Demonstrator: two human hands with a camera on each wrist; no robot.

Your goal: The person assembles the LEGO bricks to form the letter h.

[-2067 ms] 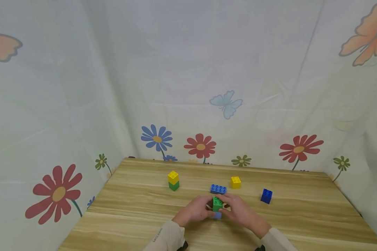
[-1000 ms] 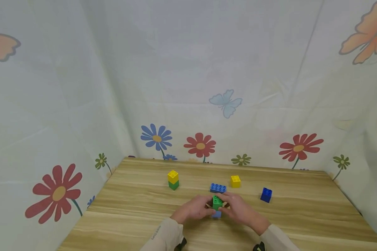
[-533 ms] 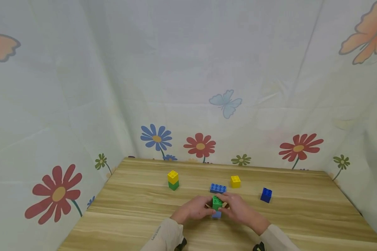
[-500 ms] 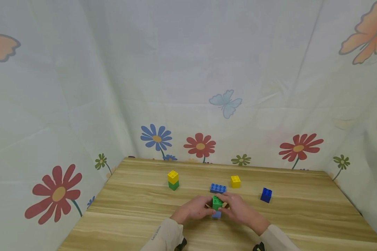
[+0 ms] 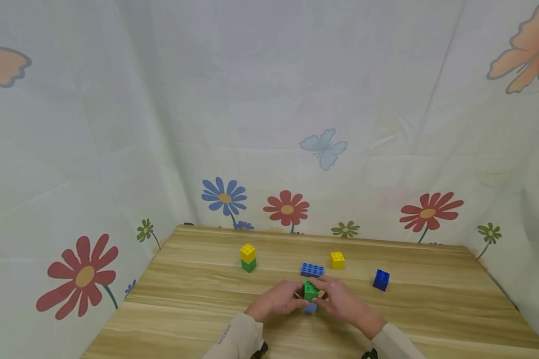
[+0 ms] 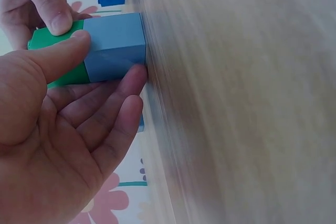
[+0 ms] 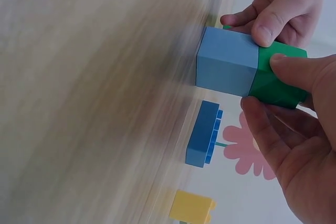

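A green toy building brick [image 5: 311, 292] sits on top of a light blue brick [image 5: 310, 308], which stands on the table between both hands. My left hand [image 5: 279, 299] grips the green brick from the left, its thumb close to the seam in the left wrist view. From the right, my right hand [image 5: 343, 301] pinches the same green brick [image 7: 275, 85] between thumb and fingers. In the right wrist view the light blue brick [image 7: 227, 61] meets the green one flush. Its far side is hidden behind the hands in the head view.
Just behind the hands lies a long blue brick [image 5: 312, 269]. A yellow brick [image 5: 337, 260] stands farther back, and a dark blue brick [image 5: 381, 280] is to the right. At the left, a yellow brick [image 5: 248, 253] tops a green one [image 5: 249, 265]. A printed curtain [image 5: 364, 174] encloses the wooden table [image 5: 193, 279].
Both hands keep their hold on the green brick, with almost no movement. The other bricks stay where they were; the head view shifts only slightly.
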